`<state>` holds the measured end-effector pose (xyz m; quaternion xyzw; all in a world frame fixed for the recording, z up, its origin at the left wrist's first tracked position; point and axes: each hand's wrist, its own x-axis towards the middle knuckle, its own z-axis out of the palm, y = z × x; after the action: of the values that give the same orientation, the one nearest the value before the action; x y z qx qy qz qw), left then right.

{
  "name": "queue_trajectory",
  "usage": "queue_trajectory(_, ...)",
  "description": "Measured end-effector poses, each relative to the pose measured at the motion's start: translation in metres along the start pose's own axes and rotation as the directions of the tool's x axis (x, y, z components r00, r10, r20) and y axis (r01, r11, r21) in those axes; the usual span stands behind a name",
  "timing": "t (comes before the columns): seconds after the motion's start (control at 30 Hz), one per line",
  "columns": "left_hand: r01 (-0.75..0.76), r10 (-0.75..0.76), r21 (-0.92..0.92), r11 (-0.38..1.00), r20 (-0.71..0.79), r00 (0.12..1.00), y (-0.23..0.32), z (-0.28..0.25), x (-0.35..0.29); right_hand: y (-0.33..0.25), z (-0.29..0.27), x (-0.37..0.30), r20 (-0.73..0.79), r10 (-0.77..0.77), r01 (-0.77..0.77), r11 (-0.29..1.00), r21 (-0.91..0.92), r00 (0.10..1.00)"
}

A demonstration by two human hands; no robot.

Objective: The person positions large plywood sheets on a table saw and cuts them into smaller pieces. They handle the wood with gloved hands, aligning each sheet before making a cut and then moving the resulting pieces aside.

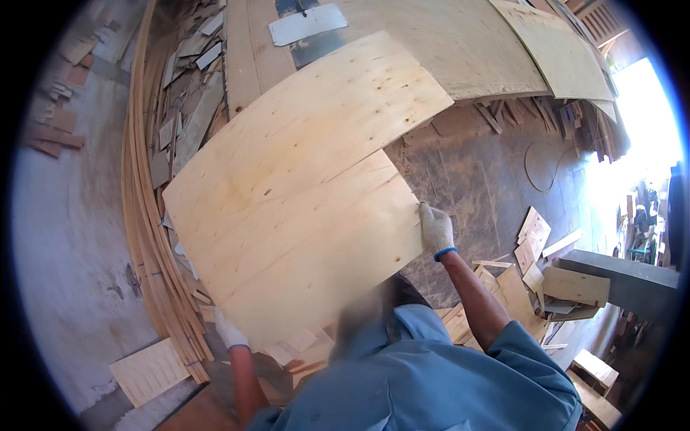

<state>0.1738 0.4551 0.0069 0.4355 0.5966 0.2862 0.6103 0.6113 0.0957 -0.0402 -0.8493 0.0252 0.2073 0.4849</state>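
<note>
A pale plywood sheet [309,266] with small knots lies in front of my body, its near part blurred. My right hand [436,230], in a whitish knit glove with a blue cuff, is closed on its right edge. At the near left corner my left hand [230,332], also gloved, holds the edge; the panel hides part of its fingers. Another plywood panel [338,108] reaches farther out beyond a straight seam. I cannot tell whether the two overlap or only meet there. The far panel's outer edge rests over a wood-topped stack.
Large plywood boards [445,50] are stacked at the far side, with a white plate [307,25] on top. Long wooden strips [144,201] run along the left beside scrap pieces. Offcuts [532,237] and a grey metal beam [618,276] stand at right. Sawdust covers the floor [467,172].
</note>
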Motion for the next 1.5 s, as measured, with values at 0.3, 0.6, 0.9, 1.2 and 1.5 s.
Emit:
queue_trajectory(0.3, -0.155, 0.179, 0.15, 0.976, -0.166, 0.97, 0.082, 0.002, 0.008, -0.001, 0.032, 0.009, 0.059, 0.034, -0.045, 0.98, 0.196, 0.998)
queue_trajectory(0.6, -0.04, 0.039, 0.091, 0.995, 0.006, 0.999, 0.184, 0.026, 0.158, -0.106, 0.118, 0.038, 0.09, 0.047, -0.065, 0.975, 0.211, 0.995)
queue_trajectory(0.9, 0.022, -0.024, 0.012, 1.0, 0.178, 0.984, 0.069, -0.03, 0.319, -0.135, 0.169, 0.046, 0.054, -0.096, 0.1, 0.99, -0.098, 0.994)
queue_trajectory(1.2, 0.153, -0.14, -0.521, 0.84, 0.064, 0.988, 0.02, -0.035, 0.201, -0.118, 0.165, 0.052, 0.061, -0.032, 0.036, 0.998, -0.06, 0.998)
queue_trajectory(1.5, 0.083, -0.134, -0.651, 0.754, -0.029, 0.991, 0.014, 0.078, 0.136, -0.114, 0.16, 0.052, 0.177, -0.367, 0.401, 0.885, -0.237, 0.913)
